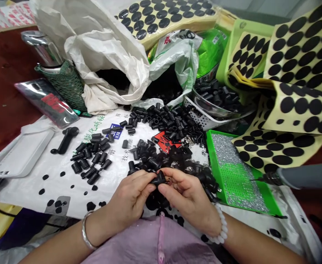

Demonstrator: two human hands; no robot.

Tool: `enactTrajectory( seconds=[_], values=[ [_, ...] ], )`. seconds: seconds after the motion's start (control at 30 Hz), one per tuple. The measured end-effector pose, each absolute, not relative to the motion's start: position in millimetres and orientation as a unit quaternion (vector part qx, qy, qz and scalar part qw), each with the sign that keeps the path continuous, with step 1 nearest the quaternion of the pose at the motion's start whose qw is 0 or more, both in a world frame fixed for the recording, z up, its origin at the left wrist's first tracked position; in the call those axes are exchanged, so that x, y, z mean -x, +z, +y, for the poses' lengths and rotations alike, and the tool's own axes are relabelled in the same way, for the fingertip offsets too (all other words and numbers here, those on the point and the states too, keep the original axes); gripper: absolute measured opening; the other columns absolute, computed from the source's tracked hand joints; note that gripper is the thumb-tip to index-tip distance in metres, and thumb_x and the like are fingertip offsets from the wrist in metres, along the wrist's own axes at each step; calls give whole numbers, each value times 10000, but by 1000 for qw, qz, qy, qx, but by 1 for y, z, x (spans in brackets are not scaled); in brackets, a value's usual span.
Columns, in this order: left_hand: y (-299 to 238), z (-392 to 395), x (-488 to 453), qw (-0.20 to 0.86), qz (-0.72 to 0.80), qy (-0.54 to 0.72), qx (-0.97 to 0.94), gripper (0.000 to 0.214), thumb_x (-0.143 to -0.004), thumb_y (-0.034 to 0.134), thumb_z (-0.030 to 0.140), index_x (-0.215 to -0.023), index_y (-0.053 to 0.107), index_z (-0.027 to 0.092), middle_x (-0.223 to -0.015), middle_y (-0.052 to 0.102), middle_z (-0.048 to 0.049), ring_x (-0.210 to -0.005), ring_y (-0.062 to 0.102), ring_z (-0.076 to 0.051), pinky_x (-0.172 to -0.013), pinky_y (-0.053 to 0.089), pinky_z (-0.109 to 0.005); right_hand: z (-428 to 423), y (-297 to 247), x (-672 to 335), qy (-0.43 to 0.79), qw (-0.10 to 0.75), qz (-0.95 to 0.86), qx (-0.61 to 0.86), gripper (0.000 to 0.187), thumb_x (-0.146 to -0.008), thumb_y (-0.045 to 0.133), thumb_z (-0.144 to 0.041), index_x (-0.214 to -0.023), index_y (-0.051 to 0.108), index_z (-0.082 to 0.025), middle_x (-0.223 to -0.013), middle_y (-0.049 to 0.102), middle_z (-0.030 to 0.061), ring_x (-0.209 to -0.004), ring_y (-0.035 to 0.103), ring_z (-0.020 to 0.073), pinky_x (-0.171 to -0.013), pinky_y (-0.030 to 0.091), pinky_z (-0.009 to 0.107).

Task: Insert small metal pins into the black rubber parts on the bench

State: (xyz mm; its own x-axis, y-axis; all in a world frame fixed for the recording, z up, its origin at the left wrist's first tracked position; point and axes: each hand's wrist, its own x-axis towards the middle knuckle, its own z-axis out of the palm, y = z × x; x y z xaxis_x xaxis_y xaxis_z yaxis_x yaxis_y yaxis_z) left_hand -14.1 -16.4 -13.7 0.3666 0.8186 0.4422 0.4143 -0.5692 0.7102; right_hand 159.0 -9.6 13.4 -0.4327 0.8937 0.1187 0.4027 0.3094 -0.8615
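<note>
While both hands are meeting over the middle of the table, a black rubber sleeve (159, 179) is sitting between them, its long axis lying nearly level and running from a wider end at about 9 o'clock to a narrower tip at about 3 o'clock. The left hand (129, 198) is curled and pinching the wider end between thumb and fingers, and the right hand (187, 194) is closing thumb and forefinger around the tip; neither hand is spread. Whether a small glint by the right fingertips (168, 182) is a separate part, I cannot tell.

Loose black sleeves (147, 157) are heaped against the hands from 10 to 2 o'clock, and more are lying in a bowl (216, 99) at about 1 o'clock. A green tray of silver bits (209, 146) is sitting just beyond the right hand at 3 o'clock, with a grey-handled tool (304, 176) reaching in over its far corner. At 9 o'clock a printed white woven sack (67, 190) is spreading out, dotted with black discs — the roomiest stretch around the hands — while a pink garment (158, 242) is filling the bottom edge at 6 o'clock.
</note>
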Motion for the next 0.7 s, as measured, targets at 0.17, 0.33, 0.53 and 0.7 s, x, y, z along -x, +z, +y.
enactTrajectory(
  seconds=[0.17, 0.33, 0.53, 0.7],
  values=[
    [-9, -7, 14, 223, 396, 409, -791, 296, -859, 458, 119, -1141, 512, 192, -905, 594, -57, -810, 569, -148, -692, 486, -236, 13, 26, -183, 359, 283, -764, 455, 495, -823, 544, -428, -1213, 460, -134, -685, 578, -17, -490, 508, 67, -445, 439, 183],
    [-10, 3, 16, 156, 444, 377, -798, 402, -855, 483, 134, -1247, 432, 204, -1158, 501, -110, -1055, 494, -215, -889, 437, -352, 59, 28, -237, 227, 238, -753, 570, 367, -890, 429, -405, -1109, 536, -129, -748, 624, 34, -600, 579, 114, -534, 484, 238],
    [-21, 2, 10, 148, 425, 379, -809, 374, -839, 496, 101, -1203, 466, 180, -1142, 491, -116, -1058, 475, -227, -895, 424, -376, 97, 16, -265, 114, 73, -766, 628, 163, -869, 515, -286, -889, 605, -152, -876, 626, 35, -810, 589, 151, -765, 477, 355],
    [-23, 6, 13, 162, 440, 392, -792, 368, -835, 490, 87, -1190, 479, 186, -1135, 497, -116, -1045, 489, -221, -879, 438, -367, 118, -4, -252, 86, -27, -780, 619, 224, -884, 498, -323, -1016, 563, -153, -1006, 588, 49, -853, 582, 146, -754, 494, 346]
  ],
)
